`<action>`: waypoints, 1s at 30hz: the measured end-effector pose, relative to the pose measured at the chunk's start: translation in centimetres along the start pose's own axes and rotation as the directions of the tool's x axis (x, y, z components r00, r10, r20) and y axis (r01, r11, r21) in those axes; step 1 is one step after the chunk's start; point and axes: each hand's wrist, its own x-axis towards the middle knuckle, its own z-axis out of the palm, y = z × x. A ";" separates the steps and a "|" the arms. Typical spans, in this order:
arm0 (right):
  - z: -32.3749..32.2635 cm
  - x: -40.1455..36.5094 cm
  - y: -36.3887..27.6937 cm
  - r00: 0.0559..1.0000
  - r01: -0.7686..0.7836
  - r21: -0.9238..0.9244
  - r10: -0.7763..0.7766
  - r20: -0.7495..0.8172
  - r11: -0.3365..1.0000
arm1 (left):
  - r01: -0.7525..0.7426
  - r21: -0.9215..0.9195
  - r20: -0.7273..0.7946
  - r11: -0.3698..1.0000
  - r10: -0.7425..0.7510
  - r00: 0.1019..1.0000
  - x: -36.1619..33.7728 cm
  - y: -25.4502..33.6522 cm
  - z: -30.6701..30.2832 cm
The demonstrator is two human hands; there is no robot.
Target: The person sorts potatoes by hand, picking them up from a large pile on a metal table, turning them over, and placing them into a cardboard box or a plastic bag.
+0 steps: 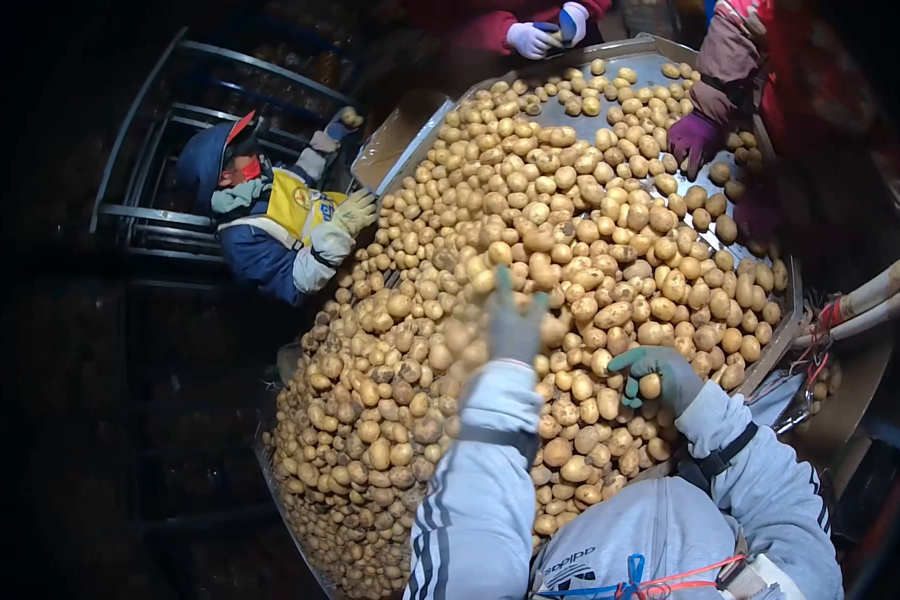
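A large heap of potatoes (380, 400) spreads over a metal-topped sorting table. My left hand (515, 325), in a grey and green glove, reaches over the middle of the heap. Its fingers are apart and smeared by motion, with blurred potatoes close to the fingertips; I make out nothing held in it. At the right, near the table's front edge, my right hand (670, 375) wears a similar glove. Its thumb and fingers curl round a single potato (650, 386), just above the others.
Across the left side, a person in a yellow vest (305, 210) rests a gloved hand (355, 212) at the heap's edge. A purple-gloved hand (695, 140) works at the upper right. White-gloved hands (550, 30) are at the far edge. A cardboard box (395, 140) stands beside the table.
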 end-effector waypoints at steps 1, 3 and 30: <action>0.3 0.3 -0.3 0.999 -0.044 -0.051 0.042 -0.023 0.998 | -0.209 0.332 0.058 0.920 0.201 0.978 -0.3 -1.6 1.5; 0.5 0.4 -0.5 0.999 -0.027 -0.091 0.026 -0.019 0.996 | -0.158 0.468 0.093 0.870 0.130 0.987 -2.5 0.8 2.2; -0.8 -0.3 0.3 0.995 0.039 -0.150 -0.026 0.092 0.988 | -0.162 0.453 -0.052 0.877 0.208 0.977 14.5 -7.8 -4.9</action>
